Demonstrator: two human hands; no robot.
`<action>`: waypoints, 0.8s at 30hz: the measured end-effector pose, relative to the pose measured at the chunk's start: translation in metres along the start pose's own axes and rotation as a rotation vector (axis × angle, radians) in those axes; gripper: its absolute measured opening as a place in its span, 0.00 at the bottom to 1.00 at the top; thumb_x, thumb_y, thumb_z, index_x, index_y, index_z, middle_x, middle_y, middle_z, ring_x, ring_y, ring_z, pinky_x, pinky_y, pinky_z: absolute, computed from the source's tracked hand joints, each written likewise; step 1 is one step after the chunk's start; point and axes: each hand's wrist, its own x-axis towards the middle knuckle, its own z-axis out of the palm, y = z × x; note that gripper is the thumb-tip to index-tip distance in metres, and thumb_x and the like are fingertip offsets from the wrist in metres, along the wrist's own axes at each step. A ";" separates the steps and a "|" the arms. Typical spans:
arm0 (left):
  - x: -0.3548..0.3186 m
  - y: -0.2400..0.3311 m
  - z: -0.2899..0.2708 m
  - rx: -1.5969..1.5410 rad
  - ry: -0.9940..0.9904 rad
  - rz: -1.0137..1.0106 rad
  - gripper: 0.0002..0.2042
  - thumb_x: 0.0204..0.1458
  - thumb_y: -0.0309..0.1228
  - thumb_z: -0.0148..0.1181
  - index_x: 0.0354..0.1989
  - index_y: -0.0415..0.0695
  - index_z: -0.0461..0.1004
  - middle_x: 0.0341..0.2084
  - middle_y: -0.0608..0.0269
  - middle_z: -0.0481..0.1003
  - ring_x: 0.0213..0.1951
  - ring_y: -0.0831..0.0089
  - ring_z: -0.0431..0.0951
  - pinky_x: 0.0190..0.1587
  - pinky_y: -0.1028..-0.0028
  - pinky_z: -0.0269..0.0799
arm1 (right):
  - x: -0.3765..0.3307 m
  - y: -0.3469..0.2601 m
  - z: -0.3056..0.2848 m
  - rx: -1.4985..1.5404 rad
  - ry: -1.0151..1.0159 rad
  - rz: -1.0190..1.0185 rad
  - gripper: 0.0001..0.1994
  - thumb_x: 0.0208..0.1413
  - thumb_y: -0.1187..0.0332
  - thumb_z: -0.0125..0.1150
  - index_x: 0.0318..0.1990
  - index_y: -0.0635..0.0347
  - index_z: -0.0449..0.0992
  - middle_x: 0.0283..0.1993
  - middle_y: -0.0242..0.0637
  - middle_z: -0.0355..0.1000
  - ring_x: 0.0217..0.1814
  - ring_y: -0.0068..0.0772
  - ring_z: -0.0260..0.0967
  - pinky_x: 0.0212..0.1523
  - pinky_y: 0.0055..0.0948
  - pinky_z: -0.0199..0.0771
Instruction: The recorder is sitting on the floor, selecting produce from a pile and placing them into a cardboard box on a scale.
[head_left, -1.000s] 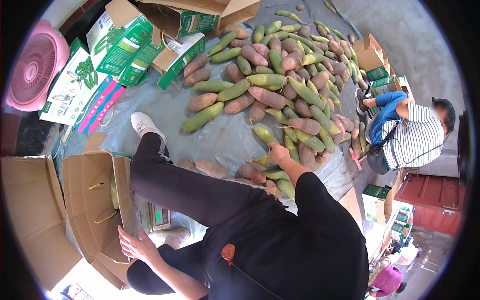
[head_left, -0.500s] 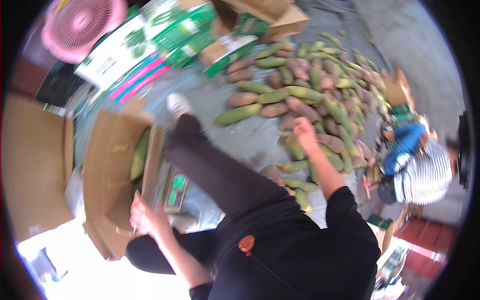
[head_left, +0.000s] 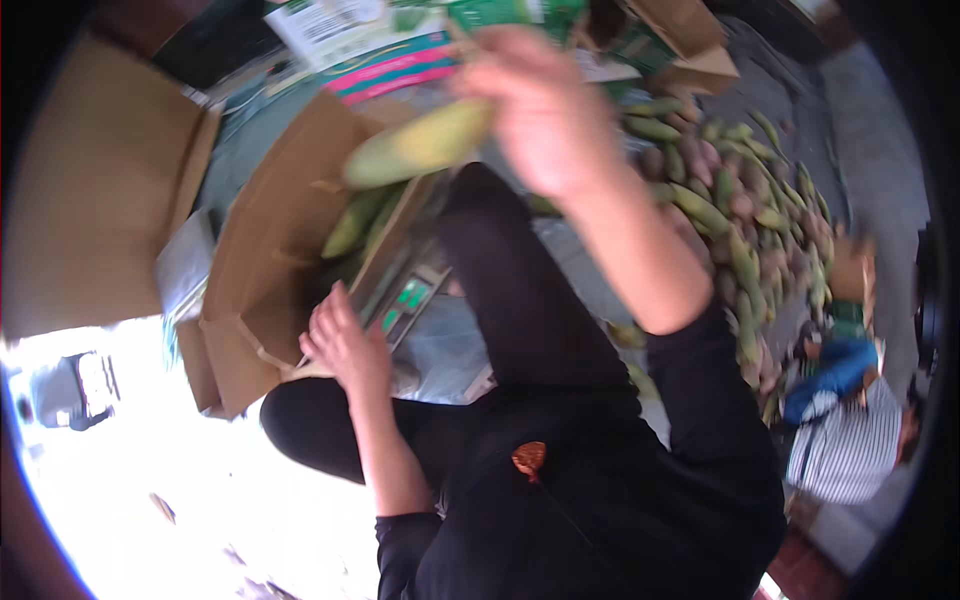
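My right hand is raised in front of me and grips a long green-yellow mango, blurred by motion, above the open brown cardboard box. Several green mangoes lie inside that box. My left hand rests on the box's near edge, fingers spread over the flap, beside a scale with a green display. A heap of green and reddish mangoes lies on the grey sheet to my right.
Another brown carton stands at the left. Green and white printed boxes lie at the top. A person in a striped shirt crouches at the right by the heap. My black-trousered legs fill the middle.
My right hand has come up from the heap with a mango and swung left over the box. The view has tilted toward the box. My left hand stays on the box edge.
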 end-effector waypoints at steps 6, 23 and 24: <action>-0.006 -0.006 0.000 0.009 0.018 0.028 0.38 0.40 0.32 0.65 0.63 0.50 0.56 0.55 0.56 0.65 0.58 0.58 0.61 0.59 0.50 0.47 | -0.006 0.092 0.013 -0.332 -0.086 0.026 0.17 0.54 0.70 0.55 0.51 0.67 0.67 0.42 0.40 0.72 0.37 0.26 0.68 0.38 0.26 0.69; -0.004 0.002 0.010 0.103 0.024 -0.012 0.36 0.43 0.34 0.65 0.63 0.52 0.56 0.55 0.58 0.65 0.58 0.59 0.61 0.60 0.51 0.46 | -0.313 0.109 -0.333 -1.401 0.587 0.815 0.09 0.47 0.68 0.56 0.35 0.57 0.78 0.37 0.47 0.75 0.42 0.49 0.72 0.44 0.39 0.71; -0.004 0.001 0.009 0.107 0.024 -0.012 0.36 0.43 0.34 0.65 0.63 0.52 0.56 0.55 0.58 0.65 0.58 0.59 0.61 0.60 0.51 0.46 | -0.324 0.103 -0.337 -1.411 0.610 0.893 0.09 0.46 0.68 0.57 0.35 0.56 0.79 0.37 0.44 0.76 0.42 0.46 0.73 0.44 0.36 0.71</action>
